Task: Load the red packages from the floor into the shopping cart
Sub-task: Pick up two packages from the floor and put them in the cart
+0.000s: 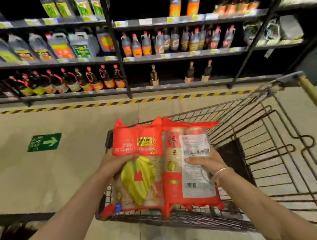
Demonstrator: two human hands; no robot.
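the shelves (168, 55) fill the far side of the scene, three rows of dark bottles (87, 79) and jugs with yellow price tags along the edges. below them the pale floor (45, 174) runs across the whole view, with a black and yellow striped line (115, 103) at the foot of the shelves and a green arrow sign (44, 142) stuck on it to the left.

the shopping cart (268, 149) takes up the right and middle, a dark wire basket that reaches from the near middle to the far right, with its handle (313, 94) at the far right.

two red packages are held side by side over the near left end of the cart. the left red package (138, 158) shows its front, with a yellow leaf shape on clear film. the right red package (190, 164) shows its back, with a white label and a barcode. their inner edges touch. whether they already rest on the basket i cannot tell.

the left hand (117, 163) grips the left package at its left edge, thumb curled over the front. the right hand (205, 161) grips the right package from the right, thumb pressed flat on the white label. a silver bracelet (220, 173) sits on the right wrist.

a small red and blue thing (113, 209) lies in the near left corner of the cart, too blurred to name.
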